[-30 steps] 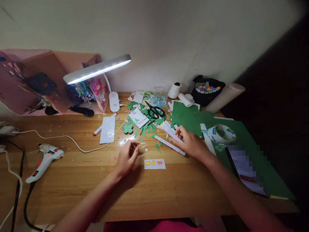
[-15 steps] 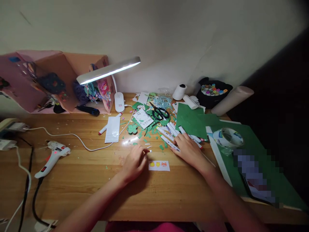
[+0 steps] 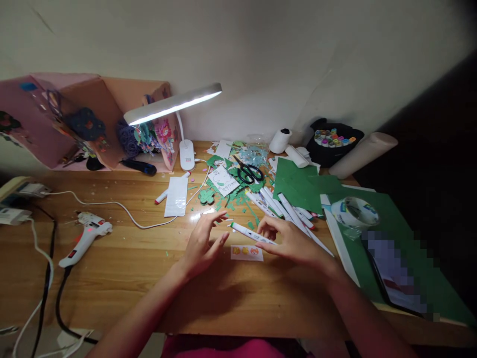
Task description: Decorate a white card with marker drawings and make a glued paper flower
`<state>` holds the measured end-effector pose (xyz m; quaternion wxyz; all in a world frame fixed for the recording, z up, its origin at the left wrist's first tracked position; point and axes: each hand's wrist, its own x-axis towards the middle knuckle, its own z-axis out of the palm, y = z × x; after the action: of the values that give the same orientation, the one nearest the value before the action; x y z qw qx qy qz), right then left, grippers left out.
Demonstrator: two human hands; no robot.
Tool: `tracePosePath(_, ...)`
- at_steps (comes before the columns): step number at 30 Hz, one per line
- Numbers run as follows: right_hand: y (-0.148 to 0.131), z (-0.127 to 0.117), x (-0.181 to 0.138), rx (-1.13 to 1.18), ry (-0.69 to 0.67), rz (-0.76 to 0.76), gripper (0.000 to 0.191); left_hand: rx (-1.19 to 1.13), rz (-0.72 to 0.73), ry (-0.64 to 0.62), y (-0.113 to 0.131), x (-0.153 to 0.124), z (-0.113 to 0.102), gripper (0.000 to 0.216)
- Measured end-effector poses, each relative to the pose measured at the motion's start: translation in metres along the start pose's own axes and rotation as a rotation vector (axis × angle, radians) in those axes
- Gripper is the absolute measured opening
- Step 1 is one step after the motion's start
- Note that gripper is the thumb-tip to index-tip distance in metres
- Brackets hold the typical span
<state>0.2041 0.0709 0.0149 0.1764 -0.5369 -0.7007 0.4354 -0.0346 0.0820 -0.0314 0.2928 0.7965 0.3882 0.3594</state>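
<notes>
My right hand (image 3: 292, 241) grips a white marker with a green cap (image 3: 250, 232), lifted off the wooden desk (image 3: 122, 258) and pointing left. My left hand (image 3: 203, 243) hovers just left of the marker's tip with fingers spread and nothing in them. Below the marker lies a small white paper strip with three coloured pictures (image 3: 246, 252). More white markers (image 3: 285, 206) lie in a loose pile behind my right hand.
A lit desk lamp (image 3: 173, 104) stands at the back. A glue gun (image 3: 86, 236) with cables lies at left. Black scissors (image 3: 248, 171) rest on green paper scraps. Green sheets (image 3: 298, 184), a tape roll (image 3: 355, 213), a marker case (image 3: 331, 141) and a phone (image 3: 391, 273) sit right.
My right hand has picked one marker out of the pile and brought it toward the middle, above the paper strip. My left hand has opened and risen beside its tip.
</notes>
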Motion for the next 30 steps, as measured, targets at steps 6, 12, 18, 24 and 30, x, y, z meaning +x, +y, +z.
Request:
tracePosePath(6, 0.003, 0.007, 0.001, 0.102, -0.045, 0.039, 0.025, 0.202, 0.123, -0.139, -0.001, 0.002, -0.004, 0.032)
tracePosePath(12, 0.018, 0.006, -0.002, 0.648, -0.391, 0.081, 0.029, 0.373, 0.268, -0.26, -0.008, 0.001, 0.004, 0.016)
tracePosePath(18, 0.018, 0.039, -0.006, 0.62, -0.25, -0.104, 0.031, 0.336, 0.335, -0.335, 0.015, -0.004, 0.014, 0.029)
tracePosePath(24, 0.001, 0.066, -0.041, 0.634, 0.045, -0.058, 0.03, 0.085, 0.202, -0.485, 0.053, -0.021, 0.011, 0.039)
tracePosePath(30, -0.015, 0.059, -0.084, 0.371, -0.022, 0.01, 0.021, -0.417, -0.035, -0.761, 0.074, -0.032, 0.004, 0.055)
